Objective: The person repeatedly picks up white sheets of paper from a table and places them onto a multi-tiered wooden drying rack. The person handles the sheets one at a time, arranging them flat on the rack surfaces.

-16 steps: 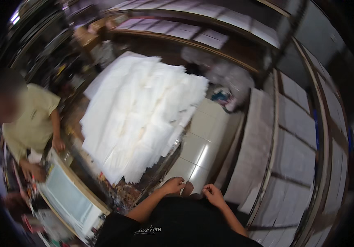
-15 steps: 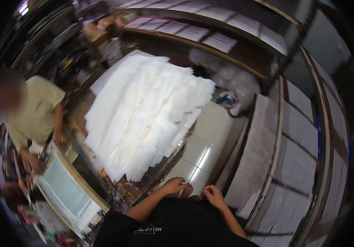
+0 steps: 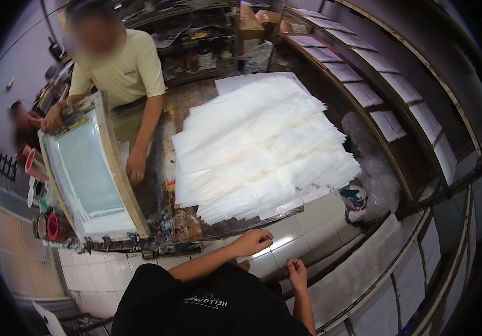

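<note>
My left hand (image 3: 254, 243) hovers over the pale tiled floor, just in front of the worktable's near edge, with its fingers curled in and nothing visible in them. To its right, closer to my body, my right hand (image 3: 297, 274) is raised with its fingers closed, also holding nothing that I can see. The two hands are apart. Nearest to my left hand is a broad, fanned pile of thin white sheets (image 3: 258, 148), spread in overlapping rows on the stained worktable (image 3: 184, 221). My right hand is close to a rack (image 3: 358, 274) covered with pale sheets.
At the left a co-worker (image 3: 119, 70) grips a wood-framed printing screen (image 3: 90, 168), the other hand low beside it. Wooden shelves (image 3: 358, 106) with white sheets run along the back right. Clear plastic bags (image 3: 378, 179) lie beyond the table. Cups of ink (image 3: 56, 227) stand beyond the screen.
My view has swung left, so the pile and shelves sit farther right and the co-worker shows more fully. Both my hands stay in front of my body, fingers still curled.
</note>
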Demonstrator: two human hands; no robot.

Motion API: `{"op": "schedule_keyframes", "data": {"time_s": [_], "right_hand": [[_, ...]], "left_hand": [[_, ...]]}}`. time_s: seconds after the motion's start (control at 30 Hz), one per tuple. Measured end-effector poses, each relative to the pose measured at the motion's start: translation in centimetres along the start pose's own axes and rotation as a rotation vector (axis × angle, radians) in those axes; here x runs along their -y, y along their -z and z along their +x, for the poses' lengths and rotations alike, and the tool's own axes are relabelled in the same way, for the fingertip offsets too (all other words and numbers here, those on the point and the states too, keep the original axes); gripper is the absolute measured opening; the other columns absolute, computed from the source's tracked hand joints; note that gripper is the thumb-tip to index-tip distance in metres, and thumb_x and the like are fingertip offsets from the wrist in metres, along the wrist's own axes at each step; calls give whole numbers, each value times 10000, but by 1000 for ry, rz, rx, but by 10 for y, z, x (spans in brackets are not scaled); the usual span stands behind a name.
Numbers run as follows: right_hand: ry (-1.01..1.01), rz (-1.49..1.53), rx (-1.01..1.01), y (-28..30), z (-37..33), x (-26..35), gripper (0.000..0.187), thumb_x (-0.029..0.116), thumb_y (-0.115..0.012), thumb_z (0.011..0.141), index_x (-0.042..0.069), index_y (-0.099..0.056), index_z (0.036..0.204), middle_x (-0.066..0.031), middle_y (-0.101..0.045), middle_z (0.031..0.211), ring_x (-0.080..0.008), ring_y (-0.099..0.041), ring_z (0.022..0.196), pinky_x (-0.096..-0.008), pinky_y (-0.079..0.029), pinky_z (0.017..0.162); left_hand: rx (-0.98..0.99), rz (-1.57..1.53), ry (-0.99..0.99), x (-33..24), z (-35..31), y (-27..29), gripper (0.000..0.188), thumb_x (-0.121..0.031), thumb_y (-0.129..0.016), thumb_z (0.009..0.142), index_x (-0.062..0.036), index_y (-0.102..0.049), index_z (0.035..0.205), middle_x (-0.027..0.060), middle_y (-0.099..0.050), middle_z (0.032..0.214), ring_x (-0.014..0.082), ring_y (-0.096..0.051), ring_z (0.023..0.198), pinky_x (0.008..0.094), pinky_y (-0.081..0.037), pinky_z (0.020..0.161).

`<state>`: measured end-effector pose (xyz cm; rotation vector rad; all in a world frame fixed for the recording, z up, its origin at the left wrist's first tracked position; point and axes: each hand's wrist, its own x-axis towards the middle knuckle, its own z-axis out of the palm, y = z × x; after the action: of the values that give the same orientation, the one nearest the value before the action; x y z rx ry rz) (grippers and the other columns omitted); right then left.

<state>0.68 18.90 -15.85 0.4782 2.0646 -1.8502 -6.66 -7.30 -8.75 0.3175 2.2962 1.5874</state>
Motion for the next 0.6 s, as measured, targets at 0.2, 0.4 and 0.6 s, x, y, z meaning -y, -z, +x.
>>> {"op": "schedule_keyframes", "data": {"time_s": [0.2, 0.4, 0.6], "right_hand": [[-55, 6, 97, -2, 7, -8, 136, 170, -615, 963, 53, -609, 1033, -11, -611, 840, -82, -545, 672, -236, -443, 584], [-61, 21, 82, -2, 4, 3, 164, 206, -623, 967, 57, -606, 1033, -20, -617, 834, -98, -559, 681, -245, -458, 591], [-91, 103, 49, 11, 7, -5, 169, 223, -637, 963, 78, -599, 1041, -22, -620, 842, -99, -561, 634, -232, -430, 541]], "left_hand": [[-157, -111, 16, -16, -4, 3, 289, -244, -638, 919, 4, -650, 1065, 164, -696, 940, 262, -680, 874, 362, -526, 771], [-194, -130, -34, -44, -17, 26, 261, -198, -645, 926, -13, -657, 1110, 138, -700, 976, 211, -665, 900, 331, -516, 796], [-249, -61, -73, -89, -23, 63, 256, -188, -648, 930, -10, -650, 1114, 133, -671, 992, 191, -652, 900, 311, -506, 764]]}}
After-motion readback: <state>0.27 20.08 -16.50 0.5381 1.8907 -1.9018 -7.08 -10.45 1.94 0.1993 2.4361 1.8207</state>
